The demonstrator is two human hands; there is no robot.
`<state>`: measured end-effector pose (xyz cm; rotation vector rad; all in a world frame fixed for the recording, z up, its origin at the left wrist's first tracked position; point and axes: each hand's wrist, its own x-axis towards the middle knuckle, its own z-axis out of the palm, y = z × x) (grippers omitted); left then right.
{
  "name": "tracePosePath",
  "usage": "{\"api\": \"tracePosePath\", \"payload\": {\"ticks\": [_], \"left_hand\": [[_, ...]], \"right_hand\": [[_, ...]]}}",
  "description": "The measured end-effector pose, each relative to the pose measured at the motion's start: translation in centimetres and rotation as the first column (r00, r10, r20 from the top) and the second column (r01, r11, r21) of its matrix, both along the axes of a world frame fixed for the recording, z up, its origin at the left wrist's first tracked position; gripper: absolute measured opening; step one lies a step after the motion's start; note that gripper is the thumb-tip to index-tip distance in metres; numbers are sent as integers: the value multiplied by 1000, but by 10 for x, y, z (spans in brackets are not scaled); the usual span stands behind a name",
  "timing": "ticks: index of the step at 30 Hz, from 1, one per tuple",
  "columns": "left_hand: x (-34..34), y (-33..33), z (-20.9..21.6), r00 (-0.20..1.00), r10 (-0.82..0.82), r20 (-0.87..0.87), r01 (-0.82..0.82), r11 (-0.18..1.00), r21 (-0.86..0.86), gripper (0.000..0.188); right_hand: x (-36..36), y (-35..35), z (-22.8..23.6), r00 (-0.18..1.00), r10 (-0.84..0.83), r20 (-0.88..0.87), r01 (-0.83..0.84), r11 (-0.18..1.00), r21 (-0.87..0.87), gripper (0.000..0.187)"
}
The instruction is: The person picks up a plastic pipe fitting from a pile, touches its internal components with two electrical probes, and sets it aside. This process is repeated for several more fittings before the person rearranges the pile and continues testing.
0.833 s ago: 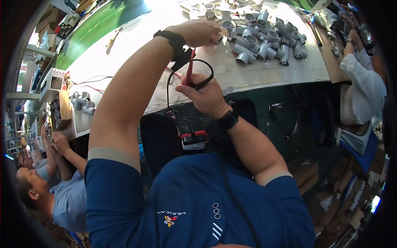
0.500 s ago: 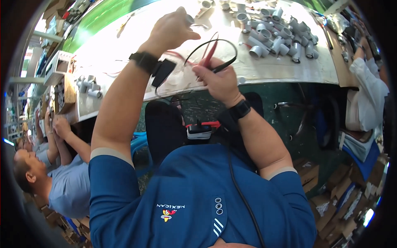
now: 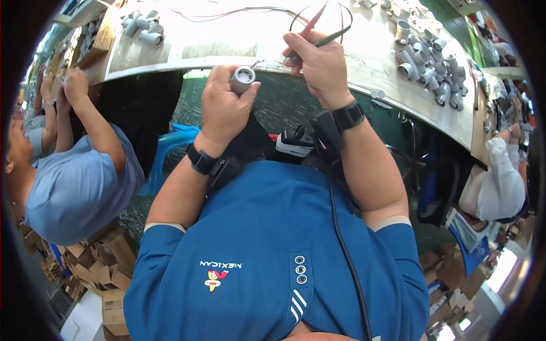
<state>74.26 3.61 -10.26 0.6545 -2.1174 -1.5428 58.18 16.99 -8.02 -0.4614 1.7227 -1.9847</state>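
My left hand [image 3: 220, 105] is wrapped round a grey cylindrical socket [image 3: 244, 81], its hollow round end facing up toward me. Short thin wires [image 3: 257, 63] stick out beside the socket's far side. To the right, my right hand [image 3: 325, 71] grips a red test probe [image 3: 314, 23] and a black test probe [image 3: 331, 37] together, like a pair of pens. Their tips point down-left, mostly hidden by my fingers, and do not appear to touch the socket. Thin red and black leads [image 3: 250, 8] trail from the probes over the white table [image 3: 210, 48].
Many grey sockets [image 3: 424, 54] lie heaped on the table's right side, with a smaller group [image 3: 149, 28] at the left. A co-worker in light blue [image 3: 85, 170] sits at left, another in white [image 3: 497, 176] at right. Cardboard boxes [image 3: 116, 256] stand behind.
My left hand has come back from over the table toward my body with the socket. My right hand keeps the probes, raised slightly. The view has shifted.
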Motion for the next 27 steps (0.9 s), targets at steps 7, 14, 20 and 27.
{"api": "tracePosePath", "payload": {"ticks": [7,14,20,27], "left_hand": [[-1,1,-20,998,54,41,-25,858,-514,35],[-3,-2,-24,996,62,67,-21,869,-495,33],[-2,-3,-25,997,60,50,-27,867,-497,34],[-3,-6,-26,997,52,53,-20,873,-488,36]], "right_hand": [[4,-29,-15,979,40,-198,-8,987,158,26],[6,-42,-23,932,73,-356,13,972,235,25],[9,-48,-24,919,79,-387,33,961,275,24],[12,-50,-27,857,83,-508,90,947,308,25]]}}
